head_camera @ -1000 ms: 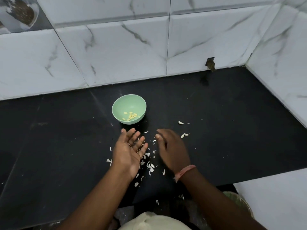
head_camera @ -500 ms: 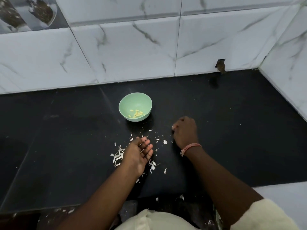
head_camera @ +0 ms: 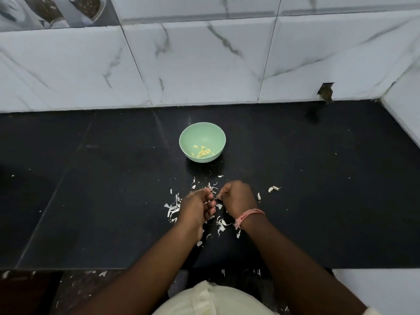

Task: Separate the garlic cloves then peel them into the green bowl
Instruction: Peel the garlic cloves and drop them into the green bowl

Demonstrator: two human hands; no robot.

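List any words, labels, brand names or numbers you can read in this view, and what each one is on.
None. The green bowl is plain, the black counter and the marble wall tiles carry no writing, and the picture tile at top left shows only an image, no lettering. The wrist thread has no tag.

Bowl (head_camera: pixel 202 135): pale mint green, plain inside and out.
Peeled cloves (head_camera: pixel 203 152) in bowl: light yellow.
Unpeeled cloves (head_camera: pixel 273 188) on counter: off-white.
Skins (head_camera: pixel 173 206) scattered on counter: white, papery flecks.
Counter (head_camera: pixel 91 189): glossy black, faint grey seam lines.
Wall tiles (head_camera: pixel 204 64): white marble look with thin grey veins.
Picture tile (head_camera: pixel 56 10), top left: grey ground with dark brown speckled shapes.
Wrist thread (head_camera: pixel 248 215): pinkish orange.
Garment (head_camera: pixel 216 301) at bottom edge: cream.
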